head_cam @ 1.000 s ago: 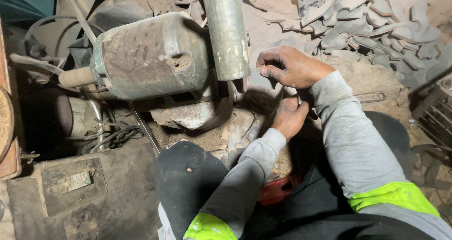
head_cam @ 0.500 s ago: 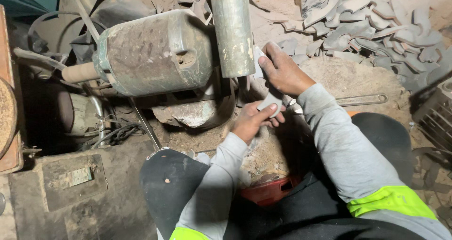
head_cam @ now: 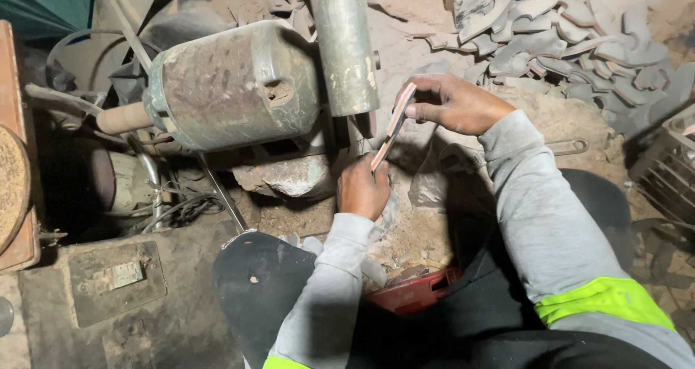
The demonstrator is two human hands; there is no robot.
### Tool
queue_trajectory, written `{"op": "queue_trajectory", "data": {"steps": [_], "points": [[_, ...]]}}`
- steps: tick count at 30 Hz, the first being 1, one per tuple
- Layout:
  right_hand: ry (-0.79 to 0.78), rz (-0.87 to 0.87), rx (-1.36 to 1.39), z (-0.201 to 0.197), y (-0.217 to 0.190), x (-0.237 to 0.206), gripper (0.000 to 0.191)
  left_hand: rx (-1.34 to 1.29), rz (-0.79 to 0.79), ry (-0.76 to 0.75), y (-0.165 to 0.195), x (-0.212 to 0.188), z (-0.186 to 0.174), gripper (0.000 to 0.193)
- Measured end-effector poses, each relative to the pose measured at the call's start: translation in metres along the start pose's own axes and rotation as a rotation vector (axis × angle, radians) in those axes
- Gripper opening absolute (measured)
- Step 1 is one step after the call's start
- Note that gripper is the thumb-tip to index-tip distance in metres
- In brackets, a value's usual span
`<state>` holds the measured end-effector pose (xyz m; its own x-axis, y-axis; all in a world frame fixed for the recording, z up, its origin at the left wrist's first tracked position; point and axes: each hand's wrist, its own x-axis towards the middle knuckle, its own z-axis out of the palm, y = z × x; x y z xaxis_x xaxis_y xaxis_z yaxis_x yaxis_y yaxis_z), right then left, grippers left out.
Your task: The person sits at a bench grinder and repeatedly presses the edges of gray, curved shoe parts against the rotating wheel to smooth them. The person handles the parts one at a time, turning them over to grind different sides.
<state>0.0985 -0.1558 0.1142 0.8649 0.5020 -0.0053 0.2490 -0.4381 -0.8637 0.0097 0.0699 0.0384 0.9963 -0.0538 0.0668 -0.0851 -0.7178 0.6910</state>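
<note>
Orange-striped sole piece [head_cam: 393, 128], green-grey motor [head_cam: 232, 85]

I see a thin, flat, curved strip [head_cam: 392, 131] with an orange edge, standing tilted on end, pinched top and bottom, just beside the grey-green grinding wheel [head_cam: 346, 44].

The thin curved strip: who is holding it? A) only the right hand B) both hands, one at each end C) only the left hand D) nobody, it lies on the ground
B: the right hand pinches the top end of the thin curved strip and the left hand grips its bottom end, right beside the grinder's upright drum.
</note>
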Motion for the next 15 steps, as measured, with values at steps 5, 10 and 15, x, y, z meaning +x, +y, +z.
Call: {"op": "queue_trajectory", "data": {"steps": [5, 10, 15], "points": [[0.112, 0.143, -0.102, 0.004, 0.000, -0.001, 0.034, -0.310, -0.014, -0.040, 0.016, -0.003, -0.002, 0.066], [0.168, 0.224, -0.160, 0.020, -0.002, 0.002, 0.041, -0.267, -0.019, -0.119, 0.024, -0.009, 0.019, 0.060], [0.125, 0.208, 0.015, 0.023, 0.003, 0.004, 0.035, -0.898, -0.122, -0.338, 0.007, -0.004, 0.035, 0.043]]}}
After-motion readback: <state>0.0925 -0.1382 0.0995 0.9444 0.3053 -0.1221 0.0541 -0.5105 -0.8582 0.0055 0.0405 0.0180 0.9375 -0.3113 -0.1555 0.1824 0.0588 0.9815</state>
